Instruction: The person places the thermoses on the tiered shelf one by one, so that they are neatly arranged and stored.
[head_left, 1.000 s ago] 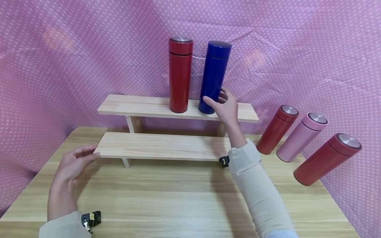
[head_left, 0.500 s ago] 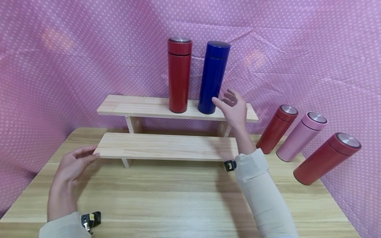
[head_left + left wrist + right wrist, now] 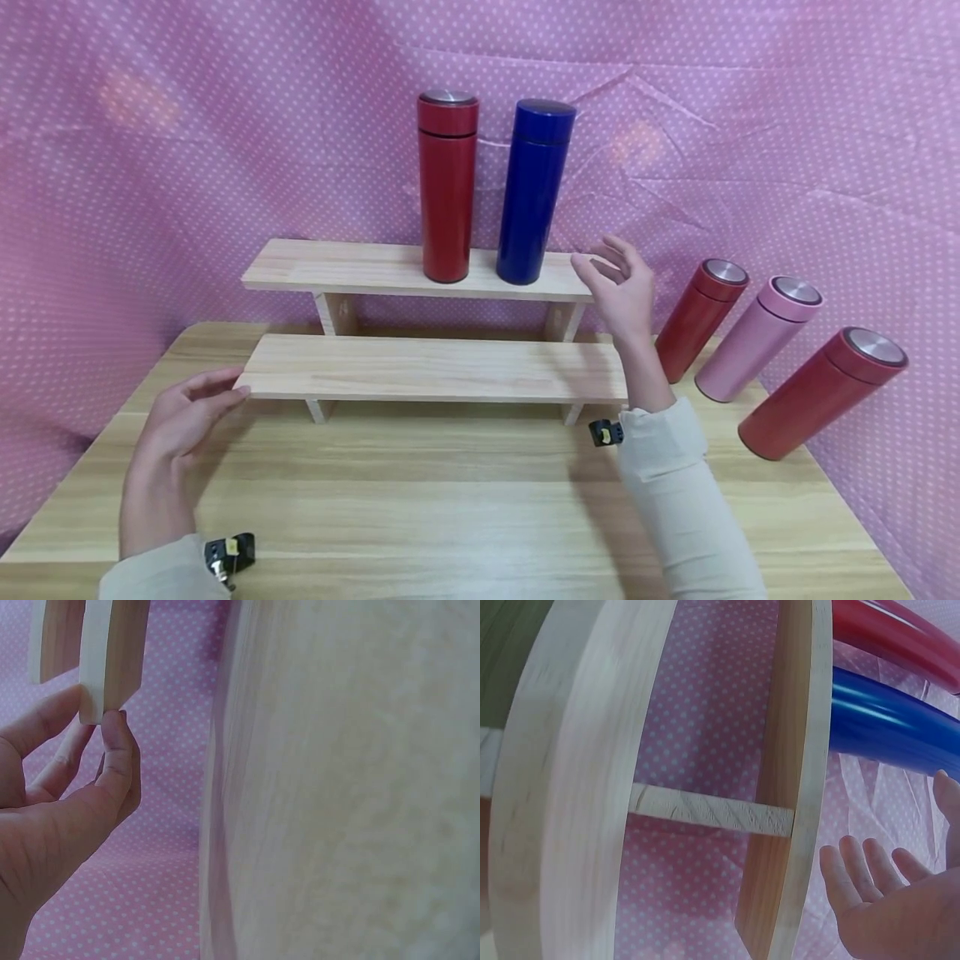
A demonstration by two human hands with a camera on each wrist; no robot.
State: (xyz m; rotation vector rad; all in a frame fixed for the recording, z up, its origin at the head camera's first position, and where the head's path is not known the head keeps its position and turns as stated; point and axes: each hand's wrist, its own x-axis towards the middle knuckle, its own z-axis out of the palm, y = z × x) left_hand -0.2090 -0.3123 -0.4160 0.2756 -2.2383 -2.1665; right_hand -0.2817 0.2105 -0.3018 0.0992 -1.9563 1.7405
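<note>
A two-step wooden display rack has an upper board point(image 3: 337, 265) and a lower board point(image 3: 435, 371). My left hand point(image 3: 180, 421) pinches the left end of the lower board; in the left wrist view its fingers point(image 3: 116, 761) lie on both faces of a board end point(image 3: 93, 675). On the upper board a red thermos bottle point(image 3: 447, 196) and a blue thermos bottle point(image 3: 534, 200) stand upright, a small gap between them. My right hand point(image 3: 622, 292) is right of the blue bottle, its fingers bent loosely around nothing. The right wrist view shows this hand point(image 3: 900, 911) apart from the blue bottle point(image 3: 889, 720).
At the table's right side stand a dark red thermos bottle point(image 3: 697, 325), a pink one point(image 3: 753, 346) and another red one point(image 3: 817, 396), all with silver lid tops. The wooden table point(image 3: 420, 517) lies in front of the rack. A pink dotted cloth point(image 3: 225, 125) hangs behind.
My right hand has let go of the blue thermos bottle and moved right, away from it. The bottle stays standing on the upper board. My left hand keeps its place.
</note>
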